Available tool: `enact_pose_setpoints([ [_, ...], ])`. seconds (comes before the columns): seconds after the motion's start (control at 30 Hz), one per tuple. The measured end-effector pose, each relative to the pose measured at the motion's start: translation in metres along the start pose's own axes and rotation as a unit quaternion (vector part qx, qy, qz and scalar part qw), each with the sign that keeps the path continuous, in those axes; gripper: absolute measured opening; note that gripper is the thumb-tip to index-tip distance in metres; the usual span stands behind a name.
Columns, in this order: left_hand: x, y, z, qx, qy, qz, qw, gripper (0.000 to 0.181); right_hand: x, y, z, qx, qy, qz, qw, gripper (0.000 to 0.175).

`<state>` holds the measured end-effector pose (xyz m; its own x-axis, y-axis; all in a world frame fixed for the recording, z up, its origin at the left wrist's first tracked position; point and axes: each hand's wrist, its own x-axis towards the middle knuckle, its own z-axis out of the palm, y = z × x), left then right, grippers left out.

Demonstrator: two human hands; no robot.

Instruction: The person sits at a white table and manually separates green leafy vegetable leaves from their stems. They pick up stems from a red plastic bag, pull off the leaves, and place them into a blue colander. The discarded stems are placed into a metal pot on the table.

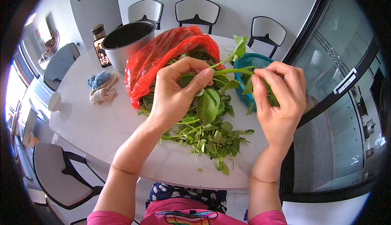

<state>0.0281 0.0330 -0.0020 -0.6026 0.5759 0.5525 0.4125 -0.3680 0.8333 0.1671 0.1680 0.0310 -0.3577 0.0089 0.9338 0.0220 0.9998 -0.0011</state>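
Observation:
Between thumb and fingers, my left hand (180,84) pinches a green leafy stem (229,71) whose lower leaf hangs below the palm. My right hand (281,93) grips the same stem at its right end, with leaves partly hidden behind the fingers. Under both hands lies a heap of loose greens (210,136) on the white table. A red plastic bag (165,57), its mouth turned toward me, holds more leafy greens behind my left hand. Partly covered by my right hand, a teal plastic basket (253,60) has some greens inside.
A deep metal pot (128,52) stands behind the bag, beside a propped phone (101,52) and a dark-lidded jar (98,31). Crumpled cloths (103,87) and a white bowl (55,101) are on the left of the table (91,127). Chairs (197,9) surround it; a glass door (330,102) stands right.

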Motion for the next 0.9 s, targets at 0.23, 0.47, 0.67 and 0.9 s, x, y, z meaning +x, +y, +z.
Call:
enact_pose_setpoints([
  [0.23, -0.002, 0.009, -0.004, -0.021, -0.006, -0.036, 0.999, 0.018, -0.003, 0.001, 0.003, 0.038, -0.068, -0.023, 0.997, 0.009],
  [0.47, -0.006, 0.01, -0.003, 0.007, -0.019, -0.012, 1.0, 0.017, -0.004, 0.0, 0.009, 0.034, -0.044, -0.013, 0.998, 0.014],
  [0.67, -0.006, 0.005, 0.001, -0.01, -0.036, -0.015, 0.999, 0.017, -0.006, 0.008, 0.01, 0.138, -0.027, 0.106, 0.984, 0.008],
  [0.9, -0.004, 0.0, -0.002, 0.038, -0.037, -0.002, 0.999, 0.017, -0.004, 0.019, 0.013, 0.041, -0.071, 0.038, 0.996, 0.007],
])
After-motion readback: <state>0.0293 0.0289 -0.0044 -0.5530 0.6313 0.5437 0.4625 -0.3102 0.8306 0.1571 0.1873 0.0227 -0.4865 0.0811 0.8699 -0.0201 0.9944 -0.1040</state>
